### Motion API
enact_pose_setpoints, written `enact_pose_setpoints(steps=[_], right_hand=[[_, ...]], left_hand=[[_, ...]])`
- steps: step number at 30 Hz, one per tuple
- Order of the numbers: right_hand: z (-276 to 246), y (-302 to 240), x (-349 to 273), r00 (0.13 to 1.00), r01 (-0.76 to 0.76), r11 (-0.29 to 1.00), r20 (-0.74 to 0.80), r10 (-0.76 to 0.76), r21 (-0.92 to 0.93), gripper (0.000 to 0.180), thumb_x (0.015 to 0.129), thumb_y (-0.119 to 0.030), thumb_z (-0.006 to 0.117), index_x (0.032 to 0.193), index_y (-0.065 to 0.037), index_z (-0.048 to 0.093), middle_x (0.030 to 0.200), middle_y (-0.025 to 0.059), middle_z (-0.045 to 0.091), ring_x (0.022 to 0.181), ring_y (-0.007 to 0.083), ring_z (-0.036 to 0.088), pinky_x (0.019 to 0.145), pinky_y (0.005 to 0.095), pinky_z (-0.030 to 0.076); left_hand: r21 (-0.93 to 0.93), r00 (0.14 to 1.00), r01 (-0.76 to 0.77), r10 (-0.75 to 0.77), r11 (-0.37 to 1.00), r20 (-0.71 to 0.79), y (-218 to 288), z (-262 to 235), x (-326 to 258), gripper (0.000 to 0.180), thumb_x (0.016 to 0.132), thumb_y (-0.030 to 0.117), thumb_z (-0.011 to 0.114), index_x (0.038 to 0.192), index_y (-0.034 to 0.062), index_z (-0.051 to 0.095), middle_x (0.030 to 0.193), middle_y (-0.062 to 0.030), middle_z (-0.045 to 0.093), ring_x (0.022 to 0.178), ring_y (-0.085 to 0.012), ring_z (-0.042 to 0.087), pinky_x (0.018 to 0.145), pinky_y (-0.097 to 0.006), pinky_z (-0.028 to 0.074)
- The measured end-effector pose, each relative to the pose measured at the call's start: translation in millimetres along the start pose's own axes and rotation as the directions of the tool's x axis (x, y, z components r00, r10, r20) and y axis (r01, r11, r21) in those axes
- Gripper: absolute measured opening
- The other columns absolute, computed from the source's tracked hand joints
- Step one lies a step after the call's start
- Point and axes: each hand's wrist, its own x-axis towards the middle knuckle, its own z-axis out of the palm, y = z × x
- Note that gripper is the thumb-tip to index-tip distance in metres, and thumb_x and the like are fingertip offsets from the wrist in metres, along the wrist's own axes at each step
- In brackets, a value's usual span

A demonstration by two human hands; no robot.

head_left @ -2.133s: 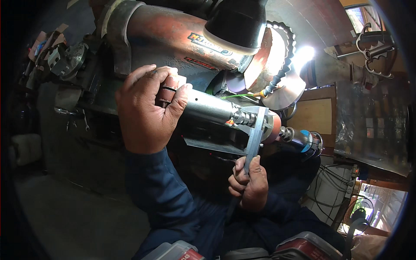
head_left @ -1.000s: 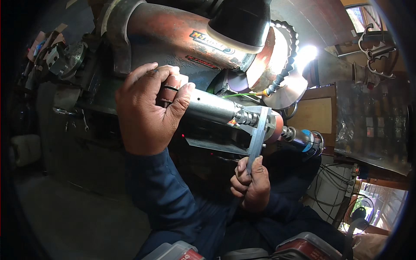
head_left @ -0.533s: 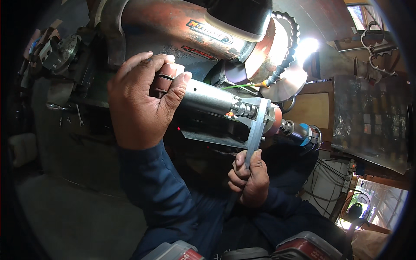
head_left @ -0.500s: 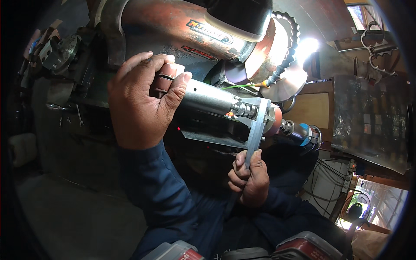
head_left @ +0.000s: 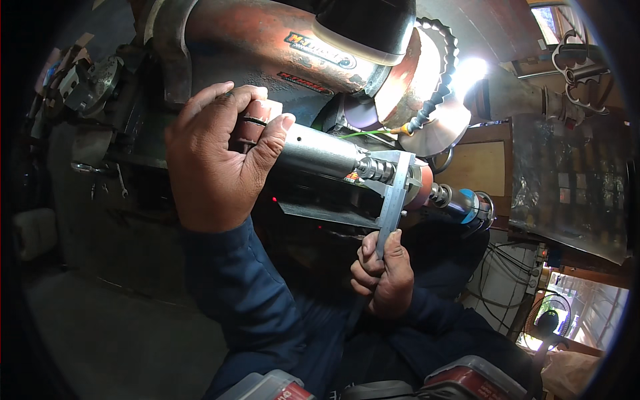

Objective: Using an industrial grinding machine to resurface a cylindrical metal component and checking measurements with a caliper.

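Observation:
My left hand (head_left: 217,157) is curled around a reddish-brown ringed piece (head_left: 255,120) at the left end of a grey metal cylinder (head_left: 320,150), its thumb along the near side. From the cylinder's right end comes a narrower ribbed metal shaft (head_left: 377,169). Lower right, my right hand (head_left: 387,277) grips a metal vernier caliper (head_left: 395,203) by its lower beam. The caliper stands nearly upright, its jaws at the right end of the ribbed shaft. Whether the jaws touch it I cannot tell. A reddish-brown disc (head_left: 421,185) sits just behind them.
Above the cylinder lies a worn orange machine housing (head_left: 240,40). A pale round wheel (head_left: 437,133), a black segmented hose (head_left: 448,73) and a bright lamp (head_left: 472,70) are beside it. Farther right are a blue-banded cylindrical part (head_left: 470,205), a dark sheet (head_left: 567,187) and a fan (head_left: 548,320).

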Motion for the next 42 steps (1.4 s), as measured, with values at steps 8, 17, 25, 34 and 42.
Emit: enact_pose_setpoints(steps=[8,17,25,34,42], right_hand=[[2,0,-1,1.000,0.011,1.000,-0.010,-0.011,-0.014,0.046,0.100,-0.048,0.032,0.087,-0.006,0.048,0.056,-0.0062,0.024,0.041,0.0038,0.018,0.036,0.0213,0.016],[1,1,-2,1.000,-0.004,1.000,-0.003,0.004,-0.005,0.050,0.099,-0.049,0.035,0.087,-0.003,0.049,0.054,-0.0053,0.025,0.043,0.0048,0.023,0.038,0.0220,0.022],[1,5,0,1.000,0.012,1.000,0.005,-0.012,-0.013,0.047,0.100,-0.048,0.032,0.086,-0.006,0.048,0.055,-0.0062,0.024,0.040,0.0038,0.017,0.036,0.0216,0.016],[-1,-6,-10,0.993,0.072,0.996,0.091,-0.077,0.060,0.046,0.100,-0.045,0.037,0.097,-0.002,0.050,0.057,-0.0055,0.028,0.046,0.0051,0.025,0.041,0.0227,0.023],[-93,-55,-28,0.791,0.587,0.708,0.091,-0.605,-0.392,0.047,0.095,-0.046,0.051,0.090,0.000,0.058,0.061,0.0003,0.048,0.053,0.0060,0.041,0.047,0.0230,0.030]], left_hand=[[-0.044,0.999,0.033,-0.034,0.998,-0.007,2,0,2,0.028,0.070,0.019,0.079,0.087,0.0019,0.066,0.082,-0.0128,0.065,0.077,-0.0277,0.064,0.070,-0.036,0.052],[0.001,0.999,0.035,-0.035,0.999,-0.016,3,-4,0,0.030,0.069,0.021,0.080,0.088,0.0031,0.066,0.085,-0.0120,0.065,0.078,-0.0269,0.064,0.070,-0.036,0.051],[0.036,0.999,0.038,-0.038,0.999,-0.010,1,-3,-2,0.030,0.069,0.023,0.080,0.088,0.0042,0.067,0.085,-0.0112,0.066,0.081,-0.0268,0.064,0.072,-0.036,0.050],[0.130,0.997,-0.078,0.078,0.988,0.004,7,3,9,0.029,0.072,0.024,0.076,0.090,0.0036,0.064,0.088,-0.0122,0.066,0.090,-0.0328,0.062,0.077,-0.041,0.048],[0.186,0.997,0.007,-0.023,0.983,0.080,16,-11,-6,0.029,0.082,0.022,0.069,0.100,0.0004,0.065,0.103,-0.0178,0.063,0.098,-0.0324,0.061,0.088,-0.038,0.046]])
